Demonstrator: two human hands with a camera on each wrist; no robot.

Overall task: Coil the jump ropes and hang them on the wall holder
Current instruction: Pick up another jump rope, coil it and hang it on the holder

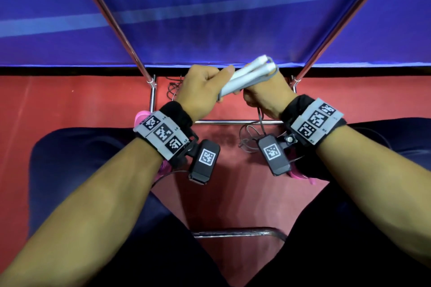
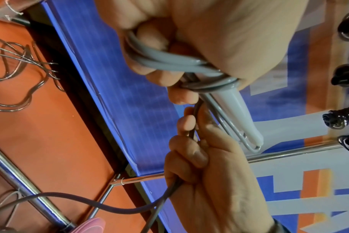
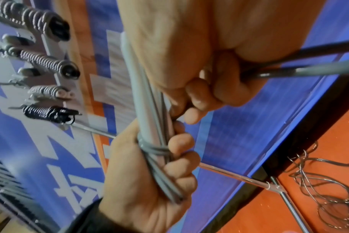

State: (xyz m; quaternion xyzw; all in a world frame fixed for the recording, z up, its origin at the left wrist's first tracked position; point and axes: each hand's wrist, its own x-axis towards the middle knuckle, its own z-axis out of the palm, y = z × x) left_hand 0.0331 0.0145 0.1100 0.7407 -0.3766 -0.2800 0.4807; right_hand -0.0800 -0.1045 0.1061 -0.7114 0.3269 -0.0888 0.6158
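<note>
Lowest in the head view are the person's dark-trousered thighs (image 1: 77, 158) and two bare forearms, each ringed by a black wristband with grey marker plates (image 1: 161, 135) and carrying a small black camera. Just above them, at mid-frame, the left hand (image 1: 203, 91) is a tight fist around the grey-corded jump rope (image 1: 233, 85). The rope's two white plastic handles (image 2: 241, 110) lie side by side and slant up to the right, folded lengths of cord lie along them, and a few turns are wound across the bundle. The right hand (image 1: 265, 98) sits against the bundle on its right side. Its fingers are curled round the loose tail of cord (image 2: 130, 209), which leaves the bundle, passes through that fist and trails off toward the lower left of the left wrist view. Beyond the hands is a red floor (image 1: 70, 105) with a chrome tube frame (image 1: 152, 98) standing on it. A tangle of thin clear cords (image 1: 173, 89) lies just left of the left fist, and a pink plastic piece (image 1: 141, 116) peeks out beside the left wristband. The upper half of the head view is filled by a blue printed banner (image 1: 210, 18), crossed by two slanting chrome poles (image 1: 109, 18). Farthest back, at the upper left of the right wrist view, a pale wall holder (image 3: 47, 47) with metal hooks carries several black-and-white wound ropes (image 3: 44, 61), well apart from the rope in the hands
</note>
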